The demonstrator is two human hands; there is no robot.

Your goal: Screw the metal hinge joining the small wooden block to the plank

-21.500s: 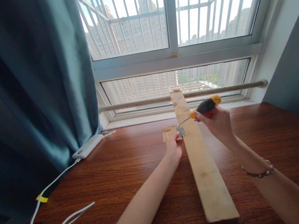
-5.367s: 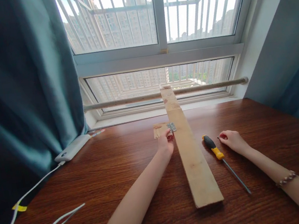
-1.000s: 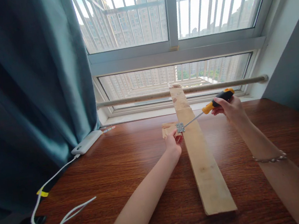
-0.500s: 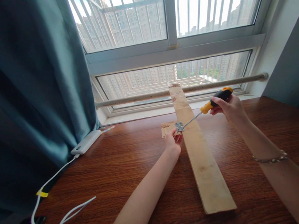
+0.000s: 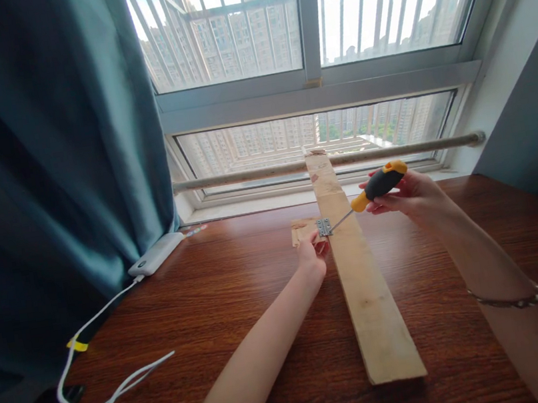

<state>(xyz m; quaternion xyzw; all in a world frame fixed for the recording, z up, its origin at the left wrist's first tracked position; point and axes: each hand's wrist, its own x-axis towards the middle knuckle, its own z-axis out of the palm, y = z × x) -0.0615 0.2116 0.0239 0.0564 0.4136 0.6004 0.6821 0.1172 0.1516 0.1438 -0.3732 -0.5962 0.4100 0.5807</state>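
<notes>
A long pale wooden board [image 5: 371, 294] lies on the table, its far end reaching the window rail. A small metal hinge [image 5: 324, 227] sits at the board's left edge, spanning it and a short wooden piece [image 5: 301, 231]. My left hand [image 5: 313, 255] is closed at the hinge's lower edge, thumb on top and fingers partly hidden beside the board. In my right hand [image 5: 406, 193] is a yellow-and-black screwdriver [image 5: 382, 183], held tilted by its handle, with the shaft slanting down left. Its tip meets the right leaf of the hinge; any screw there is too small to make out.
A white power strip [image 5: 158, 253] rests at the table's far left, with a white cable [image 5: 98, 314] running forward. A dark blue curtain [image 5: 103, 145] hangs on the left. Behind the brown table [image 5: 245, 313], a horizontal rail [image 5: 245, 176] crosses the barred window.
My right hand has shifted left and its fingers have loosened and moved round the handle. The screwdriver stands a bit steeper, tip still at the hinge. My left hand keeps its place.
</notes>
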